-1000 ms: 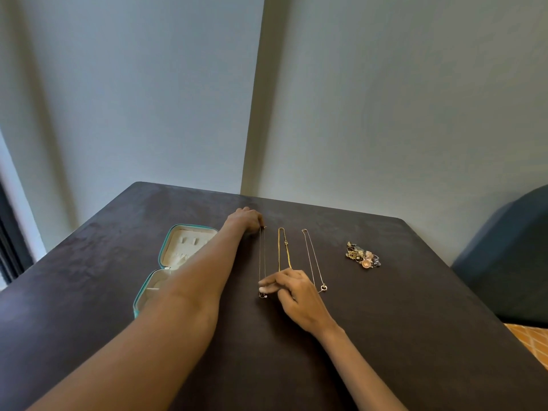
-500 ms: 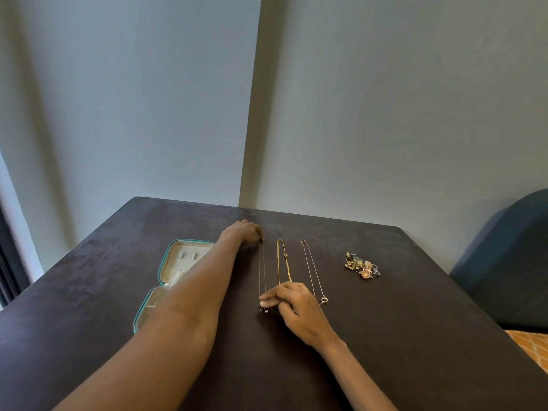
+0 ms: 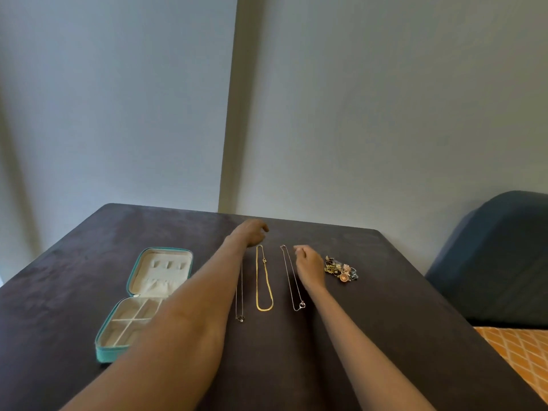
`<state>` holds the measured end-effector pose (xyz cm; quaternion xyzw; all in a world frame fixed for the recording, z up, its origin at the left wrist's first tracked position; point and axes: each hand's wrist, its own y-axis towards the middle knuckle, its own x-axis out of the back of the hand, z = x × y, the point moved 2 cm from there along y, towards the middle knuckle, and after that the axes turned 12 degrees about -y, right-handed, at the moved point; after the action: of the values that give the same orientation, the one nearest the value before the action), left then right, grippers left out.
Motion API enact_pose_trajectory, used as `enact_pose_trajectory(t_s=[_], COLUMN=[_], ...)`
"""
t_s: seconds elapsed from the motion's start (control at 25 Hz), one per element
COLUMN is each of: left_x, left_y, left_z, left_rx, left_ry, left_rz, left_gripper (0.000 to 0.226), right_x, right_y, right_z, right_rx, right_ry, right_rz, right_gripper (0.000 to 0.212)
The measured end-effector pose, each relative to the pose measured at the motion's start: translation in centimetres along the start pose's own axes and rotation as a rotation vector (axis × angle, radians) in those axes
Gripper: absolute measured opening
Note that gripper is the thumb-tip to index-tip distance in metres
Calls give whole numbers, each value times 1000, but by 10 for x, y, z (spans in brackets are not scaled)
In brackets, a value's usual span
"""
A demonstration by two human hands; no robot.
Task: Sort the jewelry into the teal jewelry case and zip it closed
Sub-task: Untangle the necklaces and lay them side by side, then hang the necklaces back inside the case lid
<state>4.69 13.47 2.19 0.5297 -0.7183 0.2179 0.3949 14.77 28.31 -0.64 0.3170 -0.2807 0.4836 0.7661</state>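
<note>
Beside the right hand (image 3: 308,264), whose fingers are curling loosely and holding nothing, the silver necklace (image 3: 292,280) is lying on the counter (image 3: 385,336), its long axis running away from the person; the teal case (image 3: 142,301) is sitting open further left.

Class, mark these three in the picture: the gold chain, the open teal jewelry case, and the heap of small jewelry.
gold chain (image 3: 268,287): head view, on its right strand.
teal jewelry case (image 3: 104,355): head view, on its near outer wall.
heap of small jewelry (image 3: 341,269): head view, on the middle of the pile.
</note>
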Motion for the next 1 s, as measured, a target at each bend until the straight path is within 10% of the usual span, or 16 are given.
enact_pose_trajectory(t_s=[0.4,0.72,1.0], left_x=[-58,-55,-18], left_y=[44,42,1], left_z=[-20,-25,-62], left_rx=[66,76,72], left_ry=[101,58,-1049], left_rz=[16,-34,133], left_gripper=[21,26,24], right_x=[-25,-19,34], right_y=[61,65,40], right_z=[10,6,35], right_rx=[-34,9,-33], right_ry=[-474,-317,376], right_rz=[74,141,197], right_gripper=[23,35,30])
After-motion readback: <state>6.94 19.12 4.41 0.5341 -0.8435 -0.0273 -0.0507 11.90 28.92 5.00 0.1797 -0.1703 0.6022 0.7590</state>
